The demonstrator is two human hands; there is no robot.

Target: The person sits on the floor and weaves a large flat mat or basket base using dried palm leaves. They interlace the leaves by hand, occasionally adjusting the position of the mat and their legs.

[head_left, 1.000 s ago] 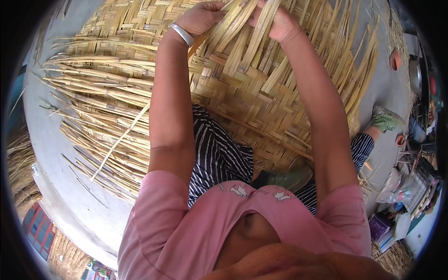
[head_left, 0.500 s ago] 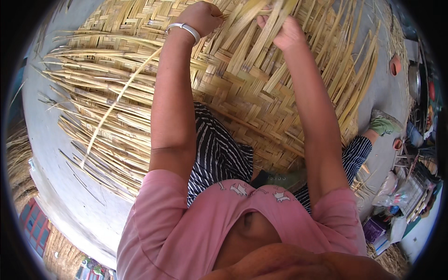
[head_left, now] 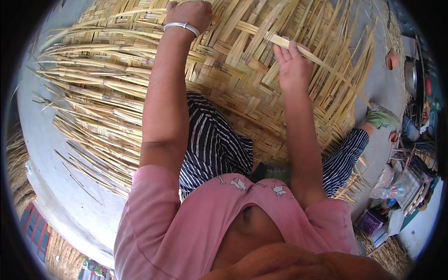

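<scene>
A large woven mat (head_left: 242,88) of flat, yellowish reed strips lies before me, with loose strip ends (head_left: 98,88) fanning out on its left and right. Over the mat's far left part, my left hand (head_left: 190,15), with a silvery bangle at the wrist, is closed. A long reed strip (head_left: 135,12) runs leftward from it; the fingertips are hidden. My right hand (head_left: 295,67) pinches a flat, pale reed strip (head_left: 322,63) between thumb and fingers. That strip slants across the mat toward the lower right, its near end beside a raised part of the weave.
Grey floor (head_left: 51,140) surrounds the mat. My legs in striped trousers (head_left: 214,144) are at its near edge. Clay pots (head_left: 391,60), a plastic bag (head_left: 383,182) and other household items stand along the right. Dry straw (head_left: 63,254) lies at the lower left.
My right hand has come nearer and now holds one strip slanting right, where several stood raised before. My left hand has moved slightly left and farther away. The pale strip hanging by my left forearm has gone.
</scene>
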